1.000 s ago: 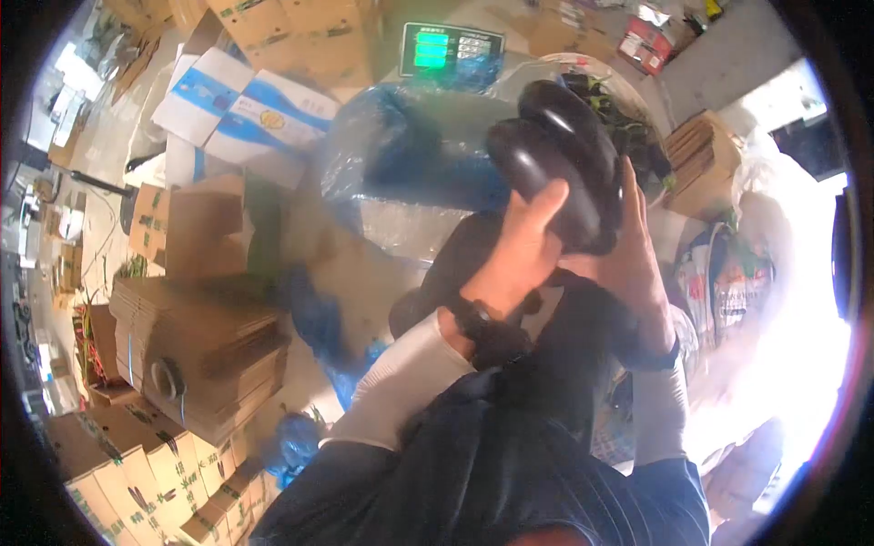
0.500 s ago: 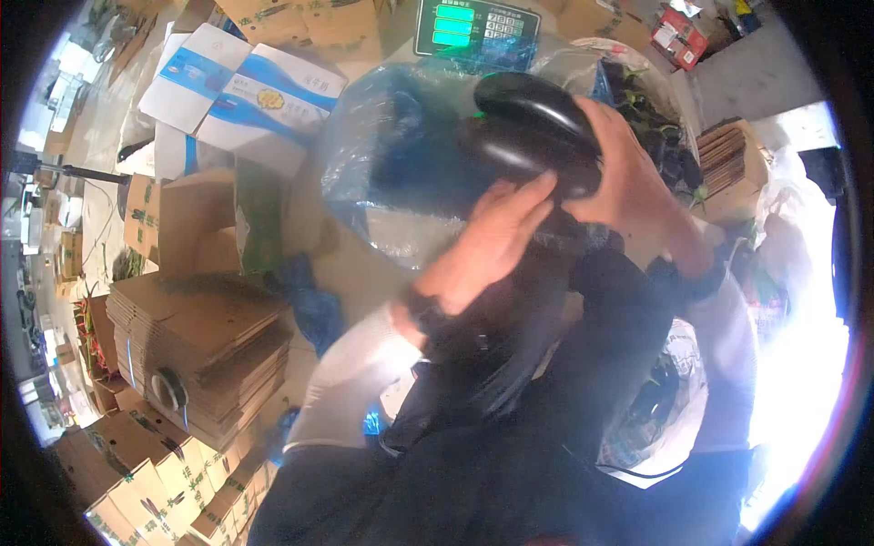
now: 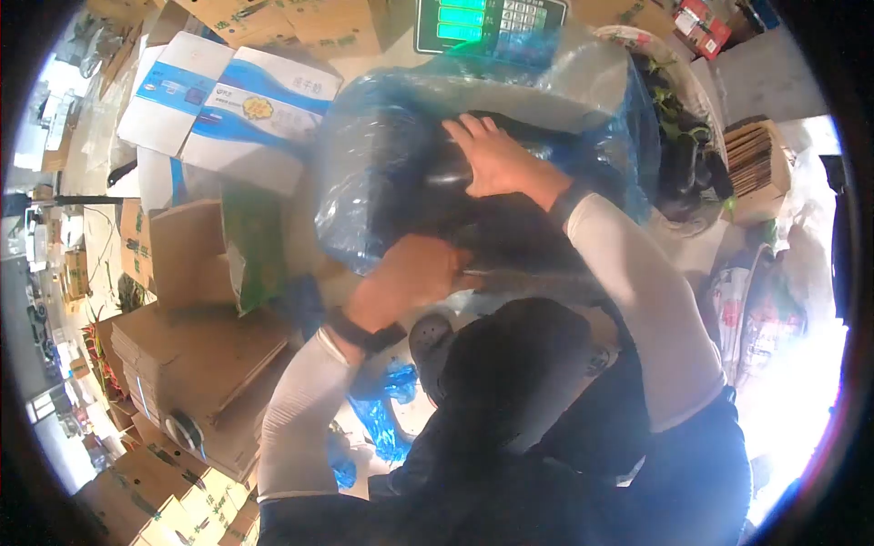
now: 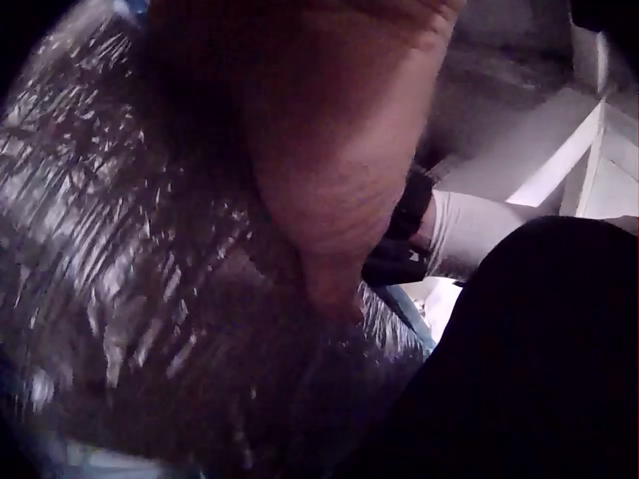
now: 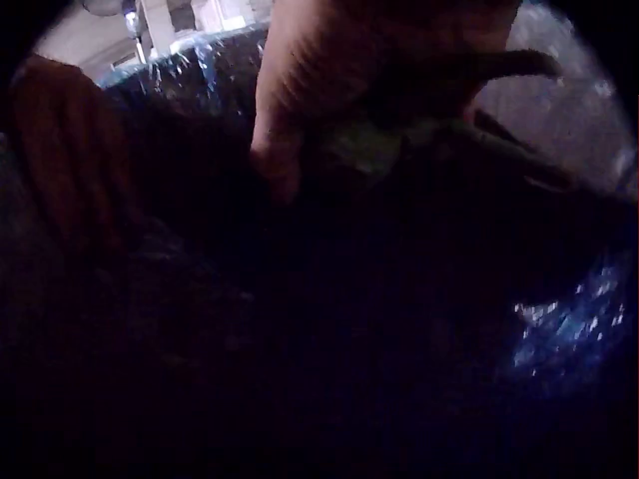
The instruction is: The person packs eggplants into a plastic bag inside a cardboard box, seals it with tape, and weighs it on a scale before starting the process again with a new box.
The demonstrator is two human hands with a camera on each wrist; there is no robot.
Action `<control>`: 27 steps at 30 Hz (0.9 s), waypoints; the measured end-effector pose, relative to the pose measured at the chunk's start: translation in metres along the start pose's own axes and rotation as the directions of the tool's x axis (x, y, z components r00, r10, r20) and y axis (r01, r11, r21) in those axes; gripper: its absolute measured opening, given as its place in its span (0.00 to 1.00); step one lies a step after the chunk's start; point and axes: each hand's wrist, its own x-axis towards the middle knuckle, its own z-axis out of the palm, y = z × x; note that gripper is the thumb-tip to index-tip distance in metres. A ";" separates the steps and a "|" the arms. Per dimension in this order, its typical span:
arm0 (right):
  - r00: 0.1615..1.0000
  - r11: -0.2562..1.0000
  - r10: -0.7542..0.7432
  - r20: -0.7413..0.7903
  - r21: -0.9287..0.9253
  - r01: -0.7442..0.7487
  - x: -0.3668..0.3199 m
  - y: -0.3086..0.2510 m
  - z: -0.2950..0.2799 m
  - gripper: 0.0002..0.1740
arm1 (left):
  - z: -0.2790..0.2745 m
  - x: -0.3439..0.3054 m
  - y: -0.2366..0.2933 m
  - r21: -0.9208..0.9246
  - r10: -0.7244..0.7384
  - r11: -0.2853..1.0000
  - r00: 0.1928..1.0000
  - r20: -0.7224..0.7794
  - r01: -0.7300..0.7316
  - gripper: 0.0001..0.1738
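A large clear-blue plastic bag [image 3: 350, 196] lies across the middle of the head view, with dark, glossy eggplants [image 3: 446, 173] in it. My right hand [image 3: 510, 164] rests on them, fingers spread; the right wrist view shows this hand [image 5: 369, 80] over an eggplant's green cap [image 5: 369, 145] and its curved stem. At the bag's near side, my left hand [image 3: 405, 278] has its fingers bent around the plastic, their tips hidden. Its thumb [image 4: 334, 284] lies against the wrinkled film in the left wrist view. The lower right wrist view is very dark.
Behind the bag stands a lit scale display [image 3: 487, 25]. Blue-white cartons [image 3: 255, 105] and stacked flat cardboard [image 3: 196, 364] are on the left. A sack of eggplants [image 3: 687, 150] and a box of folded cardboard [image 3: 757, 168] stand right.
The eggplants that both hands held up are down in the bag. My right hand has moved left and now lies on top; my left hand has moved down-left to the bag's near side.
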 end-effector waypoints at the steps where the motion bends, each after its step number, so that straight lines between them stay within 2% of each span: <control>1: 0.987 0.986 -0.103 -0.125 -0.141 0.085 0.002 0.012 0.020 0.54 | 0.013 0.000 -0.004 0.067 0.078 0.995 0.982 -0.172 -0.067 0.24; 2: 0.948 0.946 -0.214 -0.237 -0.291 0.141 0.003 0.026 0.043 0.51 | 0.016 0.001 -0.006 0.072 0.082 0.995 0.985 -0.155 -0.072 0.24; 3: 0.932 0.911 -0.206 -0.300 -0.405 0.071 0.006 0.035 0.061 0.40 | 0.015 0.004 -0.010 0.071 0.147 0.988 0.964 -0.222 -0.134 0.23; 4: 0.934 0.920 -0.190 -0.303 -0.387 0.062 0.011 0.044 0.081 0.40 | 0.017 0.005 -0.014 0.064 0.208 0.978 0.938 -0.279 -0.197 0.22; 6: 0.961 0.914 -0.013 -0.277 -0.394 -0.101 0.021 0.044 0.093 0.32 | 0.015 0.005 -0.015 0.060 0.219 0.976 0.934 -0.283 -0.211 0.21; 8: 0.968 0.897 -0.002 -0.251 -0.428 -0.109 0.020 0.045 0.100 0.29 | 0.017 0.007 -0.014 0.067 0.250 0.968 0.923 -0.294 -0.241 0.21; 10: 0.958 0.872 0.008 -0.286 -0.466 -0.146 0.019 0.044 0.106 0.29 | 0.019 0.010 -0.014 0.185 0.274 0.958 0.897 -0.348 -0.221 0.23; 11: 0.960 0.899 0.050 -0.277 -0.405 -0.163 0.023 0.043 0.106 0.29 | 0.019 0.011 -0.014 0.182 0.243 0.964 0.926 -0.290 -0.196 0.24; 12: 0.949 0.939 0.058 -0.310 -0.307 -0.158 0.024 0.041 0.106 0.26 | 0.015 0.008 -0.010 0.202 0.286 0.950 0.919 -0.271 -0.236 0.24; 13: 0.851 0.996 0.002 -0.525 -0.075 -0.048 0.032 0.052 0.128 0.21 | 0.011 0.007 -0.006 0.201 0.265 0.957 0.914 -0.308 -0.209 0.24; 14: 0.850 0.991 -0.126 -0.511 -0.025 0.132 0.007 0.041 0.085 0.16 | 0.011 0.007 -0.001 0.193 0.257 0.961 0.904 -0.341 -0.201 0.23; 16: 0.876 0.969 0.157 -0.456 0.242 -0.047 0.009 0.025 0.076 0.14 | 0.022 0.008 -0.012 0.219 0.248 0.959 0.910 -0.333 -0.181 0.22; 17: 0.868 0.968 0.176 -0.464 0.242 -0.066 0.000 0.019 0.057 0.13 | 0.019 0.009 -0.004 0.197 0.196 0.971 0.927 -0.319 -0.137 0.20; 18: 0.919 0.980 0.140 -0.368 0.181 -0.077 -0.002 0.020 0.040 0.11 | 0.013 0.009 0.005 0.179 0.142 0.980 0.945 -0.294 -0.092 0.17; 19: 0.946 0.996 -0.051 -0.321 0.047 0.069 -0.011 0.023 0.024 0.10 | 0.012 0.007 0.008 0.138 0.141 0.985 0.952 -0.272 -0.107 0.20; 21: 0.952 0.961 -0.273 -0.139 0.010 0.277 -0.042 0.016 -0.029 0.10 | 0.009 0.012 0.017 0.100 0.152 0.986 0.961 -0.230 -0.132 0.23; 22: 0.913 0.950 -0.312 -0.264 -0.058 0.308 -0.078 0.014 -0.053 0.11 | 0.008 0.014 0.024 0.103 0.165 0.984 0.966 -0.200 -0.146 0.23; 23: 0.906 0.913 -0.397 -0.150 -0.172 0.371 -0.098 0.009 -0.081 0.15 | 0.005 0.014 0.027 0.111 0.163 0.983 0.970 -0.179 -0.145 0.23; 25: 0.961 0.983 -0.183 -0.207 -0.034 0.180 -0.207 -0.017 -0.134 0.21 | 0.002 0.012 0.035 0.136 0.169 0.979 0.977 -0.132 -0.151 0.24; 27: 0.935 0.976 0.093 -0.343 0.217 -0.018 -0.330 -0.019 -0.156 0.26 | -0.005 0.007 0.044 0.162 0.171 0.974 0.982 -0.080 -0.156 0.24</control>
